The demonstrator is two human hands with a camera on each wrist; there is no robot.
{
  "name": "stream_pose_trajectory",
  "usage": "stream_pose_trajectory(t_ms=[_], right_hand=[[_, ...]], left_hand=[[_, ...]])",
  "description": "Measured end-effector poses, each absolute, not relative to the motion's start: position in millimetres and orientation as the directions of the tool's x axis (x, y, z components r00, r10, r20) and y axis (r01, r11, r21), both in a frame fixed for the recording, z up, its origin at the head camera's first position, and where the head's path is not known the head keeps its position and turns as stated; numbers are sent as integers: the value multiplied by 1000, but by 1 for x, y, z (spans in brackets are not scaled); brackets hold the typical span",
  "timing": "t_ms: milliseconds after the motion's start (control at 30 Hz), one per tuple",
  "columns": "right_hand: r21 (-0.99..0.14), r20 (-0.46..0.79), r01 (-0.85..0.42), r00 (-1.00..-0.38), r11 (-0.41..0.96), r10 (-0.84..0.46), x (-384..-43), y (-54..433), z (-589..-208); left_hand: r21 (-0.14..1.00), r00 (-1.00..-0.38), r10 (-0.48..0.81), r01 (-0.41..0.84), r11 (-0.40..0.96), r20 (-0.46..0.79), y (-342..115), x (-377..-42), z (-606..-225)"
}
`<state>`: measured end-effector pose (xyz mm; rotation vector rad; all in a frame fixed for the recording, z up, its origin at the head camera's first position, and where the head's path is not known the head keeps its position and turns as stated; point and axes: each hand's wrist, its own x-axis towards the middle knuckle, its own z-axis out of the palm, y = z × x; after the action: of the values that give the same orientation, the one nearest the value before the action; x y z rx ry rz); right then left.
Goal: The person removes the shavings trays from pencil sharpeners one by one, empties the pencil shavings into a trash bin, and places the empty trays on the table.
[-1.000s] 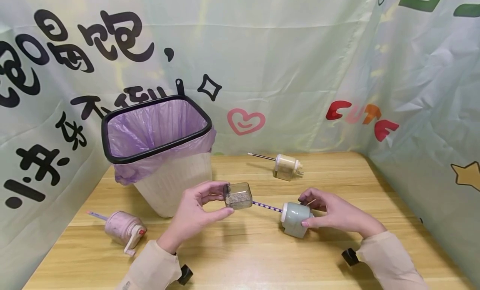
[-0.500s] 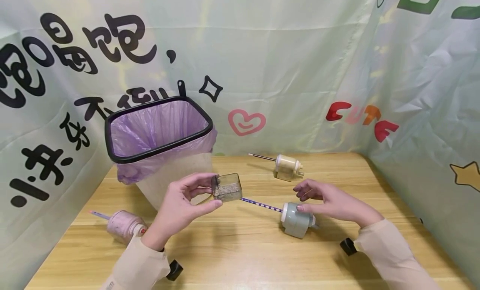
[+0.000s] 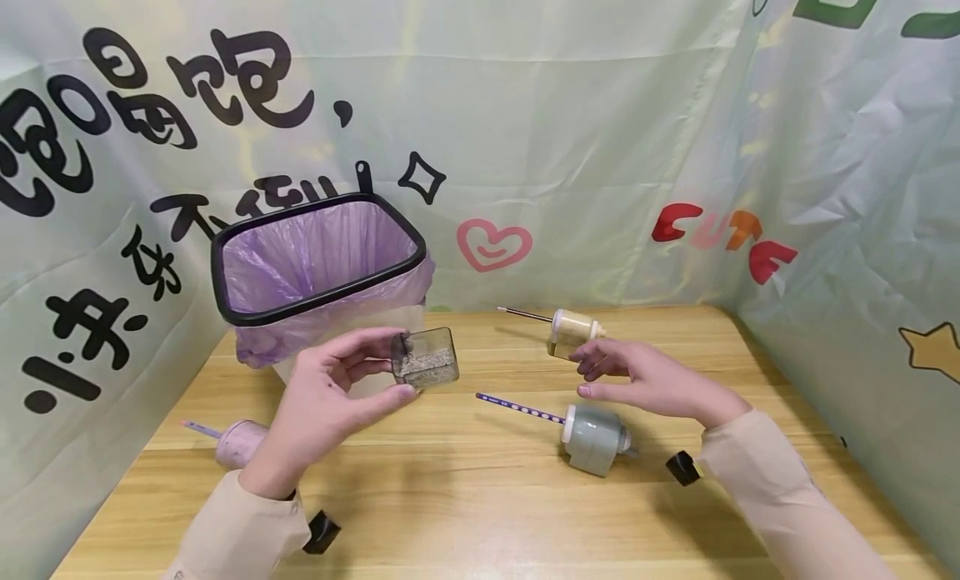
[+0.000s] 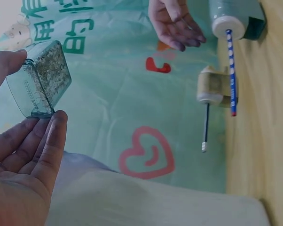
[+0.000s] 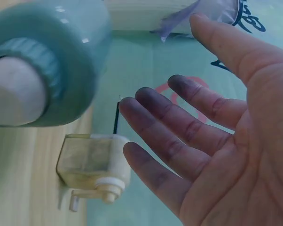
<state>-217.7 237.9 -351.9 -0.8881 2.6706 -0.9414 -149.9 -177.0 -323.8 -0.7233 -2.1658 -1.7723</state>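
Observation:
My left hand (image 3: 330,405) pinches a clear smoky shavings drawer (image 3: 427,359) between thumb and fingers, raised above the table in front of the bin. Pale pencil shavings (image 4: 51,70) show through its walls in the left wrist view. The grey-green crank pencil sharpener (image 3: 592,442) lies on the table at centre right, a blue patterned pencil (image 3: 517,407) sticking out of its front toward the left. Above and behind that sharpener hovers my right hand (image 3: 637,376), fingers loosely extended and holding nothing. Its fingertips (image 5: 146,101) look darkly smudged in the right wrist view.
A trash bin (image 3: 347,291) with a black rim and purple liner stands at back left. At the back lies a cream sharpener (image 3: 573,326) with a dark pencil. A pink sharpener (image 3: 238,444) sits at left, partly behind my left arm. Printed cloth hangs around the table.
The left hand has carried the shavings drawer leftward and up, away from the grey-green sharpener and toward the bin. My right hand has let go of that sharpener and lifted off it.

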Motion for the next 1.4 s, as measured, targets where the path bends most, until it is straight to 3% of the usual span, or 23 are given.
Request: stream_pose_trajectory(t_ms=[400,833,1400], right_hand=[[-627,60,-520,-775,580,-629,-231,217,-333],[-643,77,-528,-764,554,-640,-244,196,-315],[-602,125,-581,-746,548,-654,-258,162,-295]], left_hand=[[825,-829,146,556,103,540,-193,-139,-293],[845,-850,97,527,97,518,-216,-131,-265],[844,-845,31,534,45,534,-247,-145,-249]])
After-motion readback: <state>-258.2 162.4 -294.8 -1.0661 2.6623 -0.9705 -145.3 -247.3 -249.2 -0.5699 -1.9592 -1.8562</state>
